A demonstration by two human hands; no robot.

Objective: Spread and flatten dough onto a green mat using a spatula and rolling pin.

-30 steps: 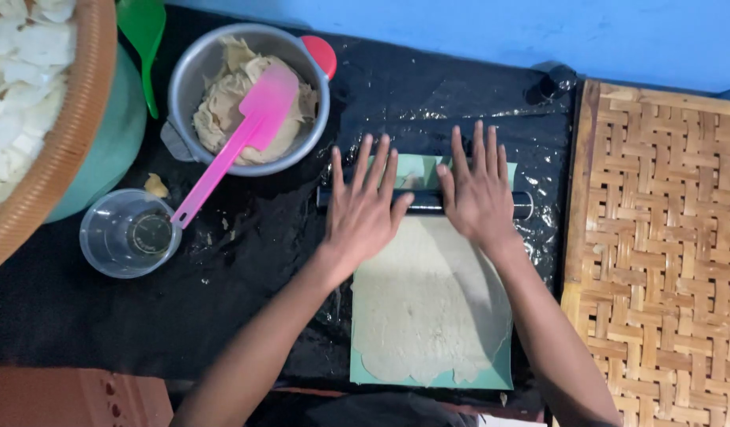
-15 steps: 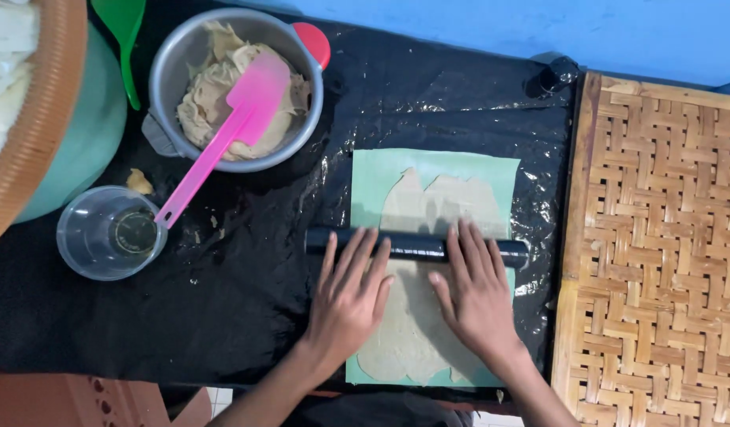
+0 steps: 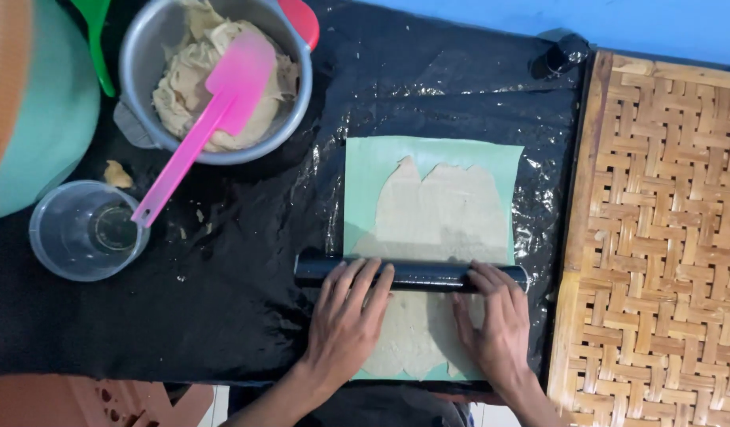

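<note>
Fingers of left hand spread flat, tips resting on top of black rolling pin; nothing gripped. Fingers of right hand likewise extended and open, laid over right end of pin. Long axis of pin running left to right across worktop, square to both forearms, near lower third of dough sheet. Dough sheet thin, pale, ragged at far edge, lying on light green rectangular mat with long side pointing away from body. Black glossy plastic covering worktop, dusted in places. Far left: metal bowl holding lump of dough, pink spatula leaning in it, handle pointing down-left toward clear plastic cup. Teal basin at left edge. Woven bamboo tray at right, just beside plastic.
</note>
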